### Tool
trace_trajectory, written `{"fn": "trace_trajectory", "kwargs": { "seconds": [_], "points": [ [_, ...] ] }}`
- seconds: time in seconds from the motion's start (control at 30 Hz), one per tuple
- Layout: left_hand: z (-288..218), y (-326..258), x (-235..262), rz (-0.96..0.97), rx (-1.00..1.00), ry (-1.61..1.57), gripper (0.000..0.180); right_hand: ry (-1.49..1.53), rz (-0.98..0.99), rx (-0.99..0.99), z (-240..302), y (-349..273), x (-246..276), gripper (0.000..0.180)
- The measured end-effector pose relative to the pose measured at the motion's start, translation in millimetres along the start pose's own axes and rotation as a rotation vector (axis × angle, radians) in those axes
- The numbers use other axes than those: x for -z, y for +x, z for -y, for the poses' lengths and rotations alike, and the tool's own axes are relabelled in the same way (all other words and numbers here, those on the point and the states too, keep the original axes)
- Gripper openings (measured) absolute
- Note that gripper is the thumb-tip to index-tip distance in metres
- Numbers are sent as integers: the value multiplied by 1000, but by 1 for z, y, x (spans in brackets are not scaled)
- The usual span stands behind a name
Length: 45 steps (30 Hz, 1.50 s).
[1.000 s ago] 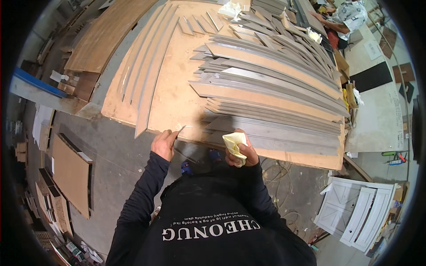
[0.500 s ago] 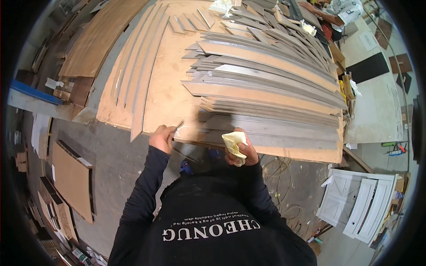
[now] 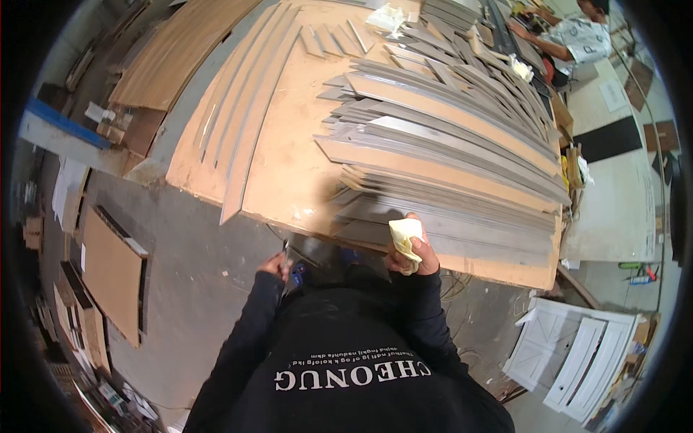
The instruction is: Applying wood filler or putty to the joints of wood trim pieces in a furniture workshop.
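My right hand (image 3: 424, 257) is closed round a crumpled pale yellow cloth (image 3: 406, 237), held over the near edge of the workbench (image 3: 278, 177). Below it lie long grey mitred strips (image 3: 447, 209), stacked side by side. My left hand (image 3: 272, 266) hangs off the near edge, above the floor. Its fingers close on a small thin tool (image 3: 286, 247) with a dark, narrow end; its exact kind is too small to make out. Between the hands, a few pale scraps (image 3: 303, 213) lie on the bench top.
Several long strips (image 3: 249, 137) lie apart at the bench's left, one overhanging the near edge. Short pieces (image 3: 328, 41) sit at the far side. A co-worker (image 3: 570, 36) stands far right. Boards (image 3: 112, 274) lean at left; a white panelled piece (image 3: 570, 353) is at right.
My left hand has drawn back from the bench edge towards my body, still with the small tool. The view has shifted slightly; my right hand keeps the cloth.
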<state>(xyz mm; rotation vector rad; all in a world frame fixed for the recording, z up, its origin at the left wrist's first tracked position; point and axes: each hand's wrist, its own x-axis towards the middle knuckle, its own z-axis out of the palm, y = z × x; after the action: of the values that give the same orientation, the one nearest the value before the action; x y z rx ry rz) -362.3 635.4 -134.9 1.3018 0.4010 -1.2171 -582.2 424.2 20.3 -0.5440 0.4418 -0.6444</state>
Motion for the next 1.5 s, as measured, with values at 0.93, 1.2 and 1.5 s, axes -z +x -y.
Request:
{"fn": "trace_trajectory", "kwargs": {
  "seconds": [0.93, 1.2, 1.5],
  "points": [
    [-59, -64, -99, -471, -1188, 1124, 21, 15, 316, -238, 33, 51, 28, 50],
    [-35, -71, -115, -279, -1258, 1705, 27, 38, 335, -272, 32, 57, 28, 47],
    [-61, -56, -101, -556, -1165, 1226, 21, 52, 280, -282, 36, 64, 5, 51]
  ]
}}
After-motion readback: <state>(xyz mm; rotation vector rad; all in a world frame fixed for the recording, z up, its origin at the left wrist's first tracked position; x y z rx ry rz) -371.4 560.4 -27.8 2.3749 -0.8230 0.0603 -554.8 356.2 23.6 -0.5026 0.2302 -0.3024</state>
